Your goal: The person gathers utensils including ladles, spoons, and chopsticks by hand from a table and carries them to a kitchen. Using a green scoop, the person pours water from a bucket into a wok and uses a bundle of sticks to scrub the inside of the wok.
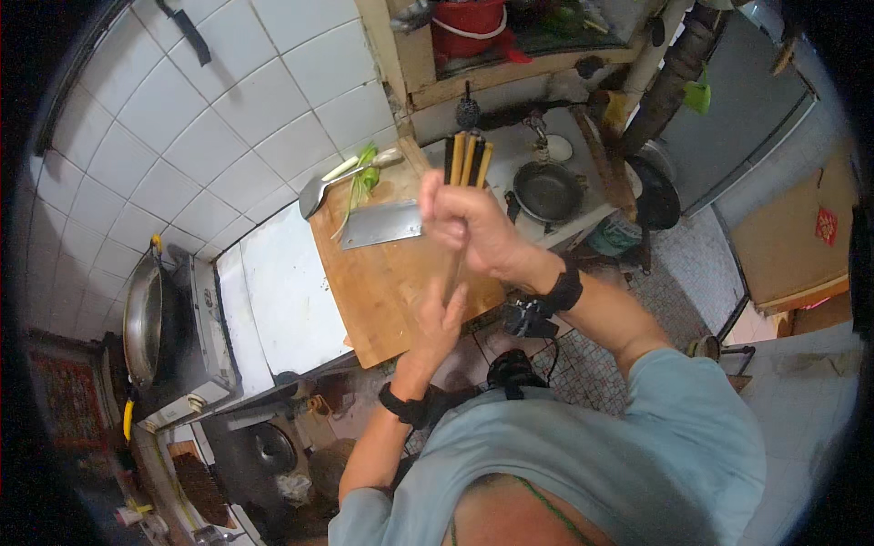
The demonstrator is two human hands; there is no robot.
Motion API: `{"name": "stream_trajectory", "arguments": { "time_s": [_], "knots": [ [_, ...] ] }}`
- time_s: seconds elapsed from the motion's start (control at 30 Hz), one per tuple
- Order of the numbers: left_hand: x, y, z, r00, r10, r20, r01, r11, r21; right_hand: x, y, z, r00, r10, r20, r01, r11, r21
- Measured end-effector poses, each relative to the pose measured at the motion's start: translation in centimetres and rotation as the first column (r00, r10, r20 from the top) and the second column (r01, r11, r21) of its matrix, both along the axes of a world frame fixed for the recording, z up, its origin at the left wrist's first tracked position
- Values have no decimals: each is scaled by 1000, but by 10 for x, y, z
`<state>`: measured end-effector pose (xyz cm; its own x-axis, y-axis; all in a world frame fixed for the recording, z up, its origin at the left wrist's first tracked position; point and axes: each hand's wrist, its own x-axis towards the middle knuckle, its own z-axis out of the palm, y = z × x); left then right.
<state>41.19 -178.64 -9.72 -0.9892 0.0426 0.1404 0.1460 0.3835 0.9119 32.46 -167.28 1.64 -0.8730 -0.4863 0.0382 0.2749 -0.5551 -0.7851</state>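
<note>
My right hand [471, 222] is closed around a bundle of black and yellow chopsticks [470, 160], their coloured ends standing up above the fist. Just below it is my left hand [437, 321], slightly blurred, with the chopsticks' lower ends between thumb and fingers; whether it grips them is unclear. Both hands are above a wooden cutting board [382, 293]. On the board lies a cleaver [382, 225], its handle end hidden behind my right fist. Scallion pieces [365, 179] and a metal spatula [314, 196] rest along the board's far left edge.
A wok [147, 317] sits on the stove at left. Beyond my right hand, a dark pan [548, 191] stands under a faucet [538, 130]. A red bucket [468, 27] is on the ledge above. White tiles [259, 102] cover the wall, where a knife [191, 34] hangs.
</note>
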Motion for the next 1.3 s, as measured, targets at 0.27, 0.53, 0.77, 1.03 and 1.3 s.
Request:
{"name": "stream_trajectory", "arguments": {
  "time_s": [0.27, 0.53, 0.77, 1.03, 1.3],
  "knots": [
    [10, -38, 10, 986, 51, -161, -55, 998, -23, 2, -33, 1, 1000, 9, -4, -9, 999, -32],
    [0, -30, 42, 933, 38, -358, -234, 820, -523, -19, -12, -15, 983, -12, 184, 58, 967, -248],
    [-34, 17, 87, 968, -22, -250, -149, 753, -640, -58, 50, -11, 987, 36, 154, 8, 961, -277],
    [-125, 50, 159, 900, 53, -433, -359, 653, -667, -91, 105, -6, 989, 148, 24, -147, 988, -51],
    [-299, 88, 210, 799, -197, -568, -441, 450, -777, -102, 159, -36, 974, 227, -12, -225, 969, 99]
  ]
}}
